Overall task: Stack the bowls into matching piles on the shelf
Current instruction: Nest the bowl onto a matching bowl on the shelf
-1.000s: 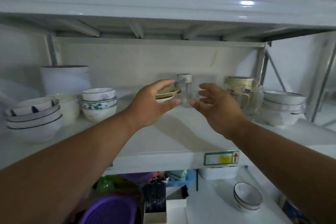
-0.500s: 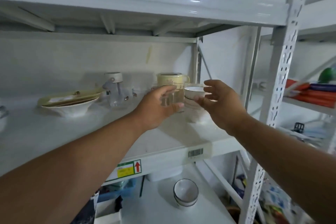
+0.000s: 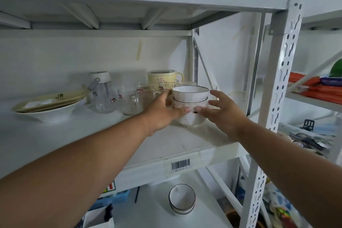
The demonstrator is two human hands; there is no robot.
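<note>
Ceramic, white glazed: bowl stack (image 3: 190,106), judged hard, brittle and slick; heavier as a pile than singly.
Landmark: bowl stack, on the middle shelf (image 3: 185,142) toward its right end.
Far left of stack: shallow white dish (image 3: 46,113) with flat tan plates lying in it; count of plates unclear.
Left of stack: glass bottle (image 3: 102,96) with grey cap, one; glass mugs (image 3: 129,101) with red stickers, at least three, some hidden.
Behind stack: yellow lidded cup (image 3: 164,77), one.
Left hand (image 3: 162,112): curled round the stack's left side, thumb across the front of the lower bowl.
Stack count: three visible, two dark-rimmed on top, one ribbed below.
Right hand (image 3: 221,111): fingers spread and fairly straight, thumb tip at the stack's right front; firm grip not evident.
Hold advice: both palms low on the bottom bowl's sides, since upper bowls only nest and could slide if tilted.
Below stack: lower-shelf bowls (image 3: 182,200), apparently two nested, matching dark rims.
</note>
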